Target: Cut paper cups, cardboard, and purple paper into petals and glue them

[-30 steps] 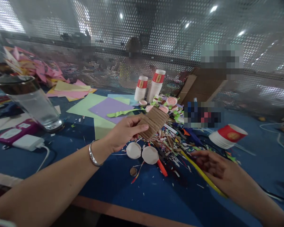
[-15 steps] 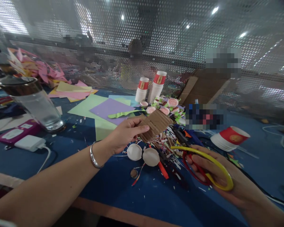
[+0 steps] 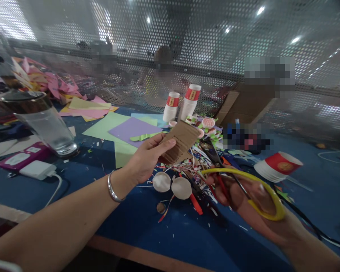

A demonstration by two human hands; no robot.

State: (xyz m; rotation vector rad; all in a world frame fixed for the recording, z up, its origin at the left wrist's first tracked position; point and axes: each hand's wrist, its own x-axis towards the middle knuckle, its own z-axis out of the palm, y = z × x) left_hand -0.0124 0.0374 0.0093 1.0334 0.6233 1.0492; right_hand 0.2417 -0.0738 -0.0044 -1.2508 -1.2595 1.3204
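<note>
A small piece of corrugated cardboard (image 3: 183,139) is pinched between the thumb and fingers of my left hand (image 3: 147,158), raised over the table. My right hand (image 3: 240,202) is closed on scissors (image 3: 268,183) with a yellow and a red handle loop; the dark blades point up and away, to the right of the cardboard. Below my left hand lie two white paper discs (image 3: 181,188), with a small brown round piece (image 3: 160,207) in front of them. Paper shreds and an orange-red strip (image 3: 196,204) lie between my hands.
Stacked paper cups (image 3: 170,112) stand behind decorated discs (image 3: 208,122). More cups (image 3: 277,167) lie tilted at right, near a black cable. At left are a glass bottle (image 3: 55,128), a purple box (image 3: 24,156), a white charger (image 3: 38,170) and coloured paper (image 3: 130,130). A perforated screen (image 3: 124,34) rises behind.
My left hand has turned the cardboard more upright and moved it slightly left. My right hand has shifted the scissors a little, with the blades now showing more plainly.
</note>
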